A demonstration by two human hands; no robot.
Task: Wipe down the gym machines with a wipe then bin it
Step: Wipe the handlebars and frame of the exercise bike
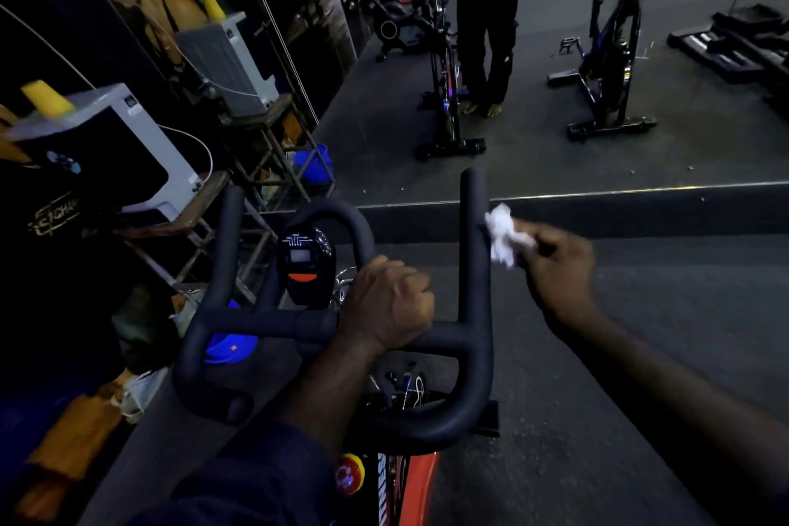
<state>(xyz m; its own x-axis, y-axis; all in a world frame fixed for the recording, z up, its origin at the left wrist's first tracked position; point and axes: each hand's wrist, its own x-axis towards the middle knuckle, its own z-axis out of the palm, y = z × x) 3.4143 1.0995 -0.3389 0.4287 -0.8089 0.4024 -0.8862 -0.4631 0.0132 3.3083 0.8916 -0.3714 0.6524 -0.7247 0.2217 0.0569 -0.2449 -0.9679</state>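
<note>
I record my left hand (386, 303) clenched round the near crossbar of the exercise bike's black handlebar (256, 318), just right of the small console (305, 265). My right hand (559, 265) pinches a crumpled white wipe (506, 237) in its fingertips. The wipe touches the right face of the handlebar's right upright prong (the prong's tip stands clear above it).

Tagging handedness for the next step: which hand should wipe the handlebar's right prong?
Right. The right hand pinches the wipe at the right prong; the left hand grips the crossbar and holds no wipe.
</note>
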